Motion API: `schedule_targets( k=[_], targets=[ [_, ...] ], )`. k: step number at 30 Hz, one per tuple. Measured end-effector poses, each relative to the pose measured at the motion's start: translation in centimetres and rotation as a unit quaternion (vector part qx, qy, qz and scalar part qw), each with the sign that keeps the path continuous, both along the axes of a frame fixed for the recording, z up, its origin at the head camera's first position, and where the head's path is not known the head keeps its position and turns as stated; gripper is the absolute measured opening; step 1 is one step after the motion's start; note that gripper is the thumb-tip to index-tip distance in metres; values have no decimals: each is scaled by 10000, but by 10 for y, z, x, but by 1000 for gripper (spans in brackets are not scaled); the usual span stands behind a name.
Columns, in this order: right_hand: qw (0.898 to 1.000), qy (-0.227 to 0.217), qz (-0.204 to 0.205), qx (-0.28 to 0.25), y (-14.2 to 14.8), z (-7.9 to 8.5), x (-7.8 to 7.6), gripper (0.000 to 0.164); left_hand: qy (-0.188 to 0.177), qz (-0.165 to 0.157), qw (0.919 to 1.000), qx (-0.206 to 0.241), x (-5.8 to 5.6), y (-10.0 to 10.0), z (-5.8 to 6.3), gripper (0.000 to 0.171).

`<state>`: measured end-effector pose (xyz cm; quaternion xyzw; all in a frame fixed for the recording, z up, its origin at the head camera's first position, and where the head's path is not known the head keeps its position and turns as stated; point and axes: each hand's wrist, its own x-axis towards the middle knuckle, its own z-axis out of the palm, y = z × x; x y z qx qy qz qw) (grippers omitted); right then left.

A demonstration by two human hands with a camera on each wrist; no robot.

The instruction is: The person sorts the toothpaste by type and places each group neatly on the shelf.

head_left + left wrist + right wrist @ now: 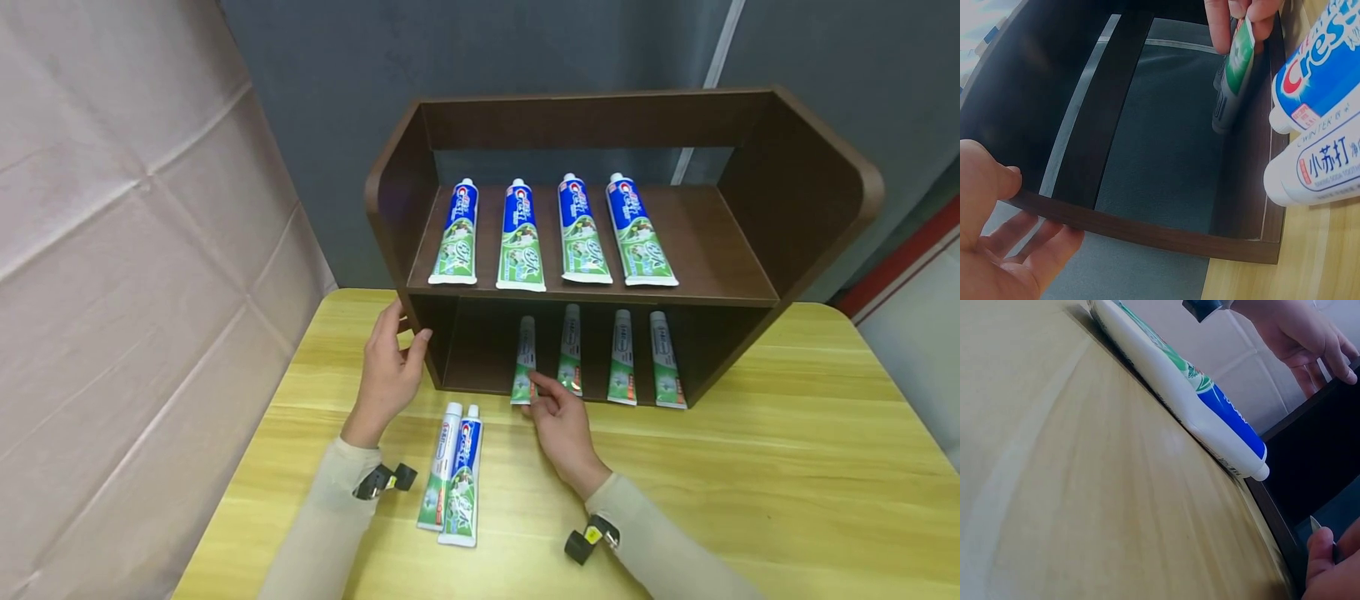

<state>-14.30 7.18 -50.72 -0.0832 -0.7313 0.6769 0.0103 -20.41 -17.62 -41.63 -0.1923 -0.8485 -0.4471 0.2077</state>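
Note:
At the left side panel of a dark brown two-tier shelf [708, 287], my left hand [388, 367] grips the panel's edge, thumb on the inner side and fingers outside. My right hand [564, 429] pinches the bottom end of a green-and-white toothpaste tube [524, 358], the leftmost on the lower tier. In the left wrist view, this tube [1239, 62] shows between thumb and fingers. A white-and-green toothpaste tube [441, 471] and a blue-and-green Crest tube [462, 483] lie side by side on the table, between the forearms.
Several Crest tubes [521, 237] lie in a row on the upper tier, caps to the back. More green-and-white tubes [622, 358] lie right of the held one. The shelf stands on a yellow wood-grain table [795, 483], before a grey backdrop [525, 50].

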Motion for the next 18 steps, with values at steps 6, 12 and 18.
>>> schedule_targets(
  k=[6, 12, 18],
  targets=[
    [9999, 22, -62, -158, 0, -1, -4, 45, -4, 3, 10000, 17, 0, 0, 0, 54],
    [9996, 95, -19, -281, -1, -1, -8, 53, 8, 19, 10000, -13, 0, 0, 0, 54],
    [9997, 42, -2, -242, -1, -1, -13, 51, 51, -16, 10000, 22, 0, -1, 0, 53]
  ],
)
